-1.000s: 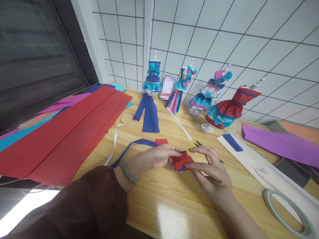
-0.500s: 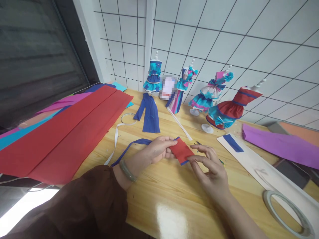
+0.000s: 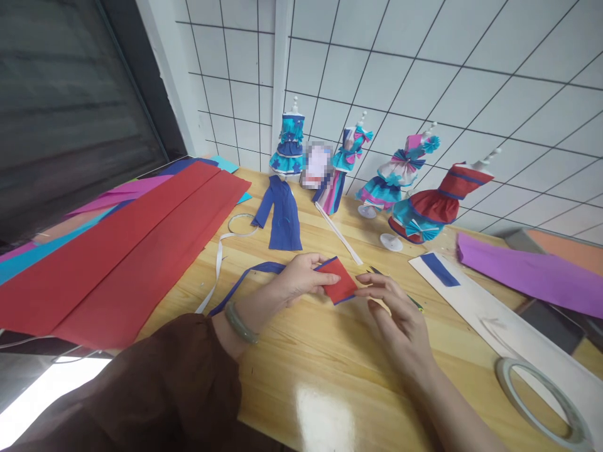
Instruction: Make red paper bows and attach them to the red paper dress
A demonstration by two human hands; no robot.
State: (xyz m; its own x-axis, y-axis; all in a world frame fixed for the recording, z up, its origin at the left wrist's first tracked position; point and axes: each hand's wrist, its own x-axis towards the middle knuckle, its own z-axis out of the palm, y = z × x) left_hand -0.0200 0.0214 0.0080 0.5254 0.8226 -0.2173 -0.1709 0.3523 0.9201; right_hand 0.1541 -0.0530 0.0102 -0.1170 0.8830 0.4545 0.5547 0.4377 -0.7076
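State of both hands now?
Left hand: closed on the blue-edged red piece, thumb on top.
Right hand: open beside the piece; contact with its edge unclear.

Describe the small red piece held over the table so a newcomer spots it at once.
Find the wooden table before the white tiled wall. Over its middle, the left hand holds the small red piece, with the right hand close beside it. Unlike the large red sheet off to the left, it is small and edged in blue on two opposite sides.
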